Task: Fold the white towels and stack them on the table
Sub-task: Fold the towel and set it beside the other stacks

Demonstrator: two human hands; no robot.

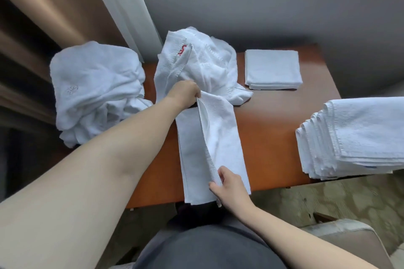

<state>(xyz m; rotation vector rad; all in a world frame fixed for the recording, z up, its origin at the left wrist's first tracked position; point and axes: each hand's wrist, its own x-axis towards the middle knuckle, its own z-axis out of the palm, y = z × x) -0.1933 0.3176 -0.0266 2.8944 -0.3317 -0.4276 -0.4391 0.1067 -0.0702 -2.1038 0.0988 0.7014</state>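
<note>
A white towel [220,137] lies lengthwise on the brown table [273,120], with one long edge lifted into a ridge. My left hand [185,93] grips the far end of that lifted edge. My right hand [229,185] pinches its near end by the table's front edge. Behind it a crumpled heap of white towels [201,61] with a red mark rests on the table. One folded towel [272,69] sits at the back right. A tall stack of folded towels [354,135] stands at the right edge.
A second crumpled pile of white towels [96,87] sits at the left, off the table's side. Brown and white curtains [72,11] hang at the left. A grey wall runs behind the table. A chair corner [349,244] shows bottom right.
</note>
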